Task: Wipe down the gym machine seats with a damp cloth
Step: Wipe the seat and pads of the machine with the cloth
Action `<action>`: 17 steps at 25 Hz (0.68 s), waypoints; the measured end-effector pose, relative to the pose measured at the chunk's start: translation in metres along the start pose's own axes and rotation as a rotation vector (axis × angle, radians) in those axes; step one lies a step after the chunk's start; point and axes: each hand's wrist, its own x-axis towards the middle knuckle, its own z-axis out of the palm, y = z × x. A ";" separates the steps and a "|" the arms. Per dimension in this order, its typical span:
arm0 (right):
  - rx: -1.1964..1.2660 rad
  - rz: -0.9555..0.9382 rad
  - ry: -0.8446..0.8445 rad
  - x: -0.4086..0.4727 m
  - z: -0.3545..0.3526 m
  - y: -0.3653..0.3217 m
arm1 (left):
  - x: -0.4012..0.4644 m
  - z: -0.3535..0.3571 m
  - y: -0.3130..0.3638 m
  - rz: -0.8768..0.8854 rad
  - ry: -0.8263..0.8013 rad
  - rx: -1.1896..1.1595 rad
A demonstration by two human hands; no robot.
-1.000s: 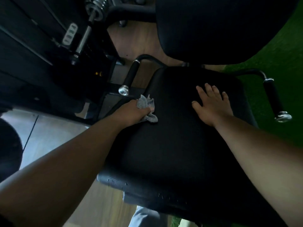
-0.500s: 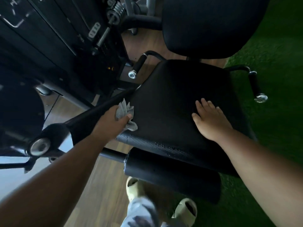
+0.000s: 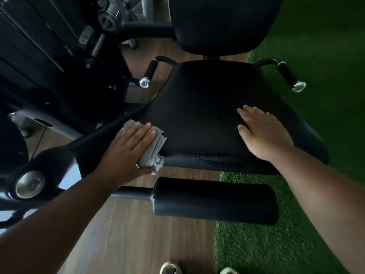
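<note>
A black padded machine seat (image 3: 199, 107) fills the middle of the view, with its black backrest (image 3: 223, 24) rising behind it. My left hand (image 3: 126, 151) presses a grey folded cloth (image 3: 153, 153) against the seat's front left corner, fingers over it and thumb under. Flat on the seat's right front part lies my right hand (image 3: 262, 133), fingers spread and holding nothing.
A black leg roller pad (image 3: 215, 200) on a bar sits below the seat's front edge. Two side handles (image 3: 148, 74) (image 3: 290, 78) flank the seat. The machine's dark frame and weight stack (image 3: 49, 56) stand left. Wood floor (image 3: 128, 240) lies below, green turf (image 3: 325, 56) to the right.
My left hand has dragged the cloth from the seat's left edge toward its front left corner and now grips it flatter. The view has pulled back; my right hand stays planted.
</note>
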 end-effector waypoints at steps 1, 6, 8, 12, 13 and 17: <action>0.007 0.000 0.016 0.000 0.001 0.000 | 0.002 0.001 0.003 -0.030 0.020 0.028; 0.070 -0.026 0.103 -0.002 0.006 0.000 | 0.024 0.006 0.044 -0.005 0.131 0.179; 0.128 -0.017 0.095 -0.003 0.003 0.002 | 0.044 0.013 0.077 0.037 0.156 0.210; 0.146 -0.092 0.061 0.003 0.006 0.010 | 0.063 0.028 0.118 0.067 0.313 0.276; 0.192 -0.087 0.069 0.001 0.007 0.010 | 0.063 0.029 0.120 0.071 0.353 0.279; 0.228 -0.048 0.149 -0.012 0.005 0.003 | 0.046 0.031 0.103 0.079 0.423 0.291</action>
